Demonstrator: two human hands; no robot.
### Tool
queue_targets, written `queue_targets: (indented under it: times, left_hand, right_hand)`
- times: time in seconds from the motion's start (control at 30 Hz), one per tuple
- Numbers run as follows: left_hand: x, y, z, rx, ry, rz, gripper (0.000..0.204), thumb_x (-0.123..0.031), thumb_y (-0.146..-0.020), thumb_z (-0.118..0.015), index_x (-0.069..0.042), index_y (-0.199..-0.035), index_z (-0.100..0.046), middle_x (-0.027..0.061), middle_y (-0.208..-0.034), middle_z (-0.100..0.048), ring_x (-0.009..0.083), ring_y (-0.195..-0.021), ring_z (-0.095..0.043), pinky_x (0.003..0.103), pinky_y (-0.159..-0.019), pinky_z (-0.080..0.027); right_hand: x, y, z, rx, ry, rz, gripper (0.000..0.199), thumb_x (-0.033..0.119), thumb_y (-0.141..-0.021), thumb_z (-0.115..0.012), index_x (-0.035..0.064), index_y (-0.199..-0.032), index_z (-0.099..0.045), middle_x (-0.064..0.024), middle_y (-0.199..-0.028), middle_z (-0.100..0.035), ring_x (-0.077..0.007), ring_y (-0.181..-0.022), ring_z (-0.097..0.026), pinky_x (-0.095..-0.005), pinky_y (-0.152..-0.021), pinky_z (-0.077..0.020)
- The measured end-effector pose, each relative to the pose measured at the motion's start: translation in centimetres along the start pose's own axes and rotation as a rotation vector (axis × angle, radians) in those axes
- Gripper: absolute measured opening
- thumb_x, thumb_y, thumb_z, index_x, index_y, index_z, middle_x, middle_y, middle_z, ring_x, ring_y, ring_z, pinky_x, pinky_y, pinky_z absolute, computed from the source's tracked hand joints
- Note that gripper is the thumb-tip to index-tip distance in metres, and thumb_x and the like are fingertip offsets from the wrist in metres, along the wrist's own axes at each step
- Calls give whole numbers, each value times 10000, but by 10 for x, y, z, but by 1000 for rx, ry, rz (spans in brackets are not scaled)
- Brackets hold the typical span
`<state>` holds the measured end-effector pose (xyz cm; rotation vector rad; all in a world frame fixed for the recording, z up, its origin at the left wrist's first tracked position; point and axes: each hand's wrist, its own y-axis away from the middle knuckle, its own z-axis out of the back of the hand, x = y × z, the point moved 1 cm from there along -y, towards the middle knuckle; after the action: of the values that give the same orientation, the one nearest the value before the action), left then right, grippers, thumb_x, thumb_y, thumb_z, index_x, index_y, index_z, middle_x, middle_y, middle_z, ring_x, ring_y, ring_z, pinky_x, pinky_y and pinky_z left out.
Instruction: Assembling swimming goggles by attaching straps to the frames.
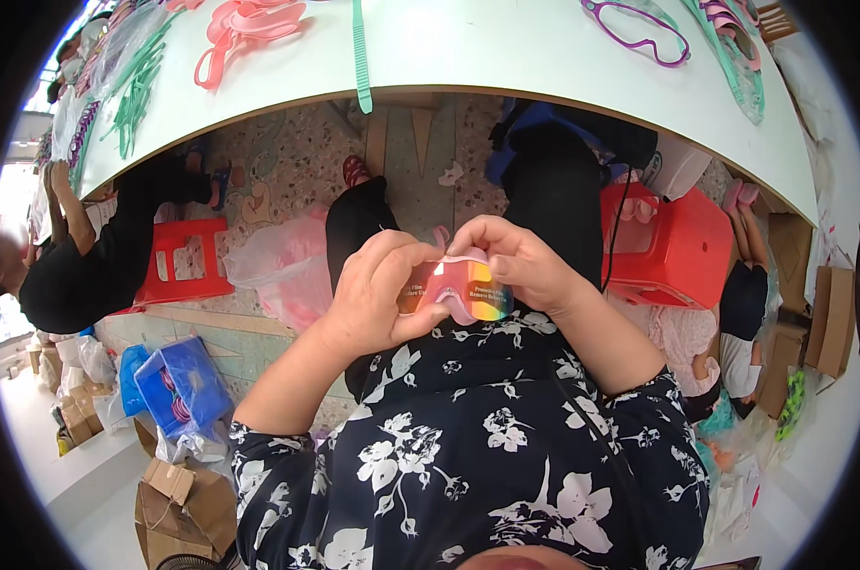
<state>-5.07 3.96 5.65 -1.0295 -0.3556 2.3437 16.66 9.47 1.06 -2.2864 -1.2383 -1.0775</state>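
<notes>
A pair of pink swim goggles (484, 298) with shiny, rainbow-mirrored lenses is held over my lap, below the table's near edge. My left hand (375, 293) grips the left side, its thumb along the lower rim and its fingers at the top. On the other side, my right hand (523, 258) pinches the upper rim and right end between thumb and fingers. Printed film appears to cover the lenses. A bit of pink strap (440, 236) shows behind the goggles; the rest is hidden.
On the white table (449, 52) lie pink straps (254, 21), a green strap (361, 57) and a purple goggle frame (653, 47). Red stools (672, 249) stand either side. A pink plastic bag (283, 271) and blue bin (188, 380) are at left. Another person (97, 261) sits far left.
</notes>
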Motion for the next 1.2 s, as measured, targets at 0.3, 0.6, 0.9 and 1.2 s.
queue_targets:
  times: [0.3, 0.6, 0.9, 1.2]
  left_hand:
    - [-7, -1, 5, 13, -27, -107, 575, -287, -652, -883, -15, -1092, -633, 127, -959, -611, 298, -819, -631, 387, -712, -531]
    - [-10, 1, 5, 59, -128, -190, 619, -462, -739, -809, 2, -1115, -647, 128, -955, -593, 283, -770, -602, 377, -674, -488]
    - [-3, 4, 1, -25, -5, -41, 536, -336, -702, -831, -13, -1090, -649, 123, -930, -606, 283, -766, -625, 371, -671, -525]
    - [0, 8, -2, -44, 22, 64, 460, -335, -791, -764, -12, -1092, -633, 142, -936, -604, 286, -753, -619, 370, -641, -522]
  right_hand:
    - [1, -15, -4, -129, -186, -254, 182, 127, -950, -682, 21, -1091, -638, -54, -993, -674, -109, -909, -665, -249, -793, -542]
    - [11, -8, -4, -109, -19, -290, 140, 101, -923, -710, 50, -1022, -627, 5, -890, -666, -20, -723, -601, -153, -540, -417]
    - [-8, 17, -10, -270, 121, 101, 230, 171, -1004, -636, 0, -1153, -674, -40, -1105, -686, -120, -1049, -635, -286, -945, -500]
    - [-11, 23, -5, -186, -46, 72, 242, 167, -982, -646, 36, -1184, -625, -33, -1065, -656, -128, -1009, -642, -302, -910, -524]
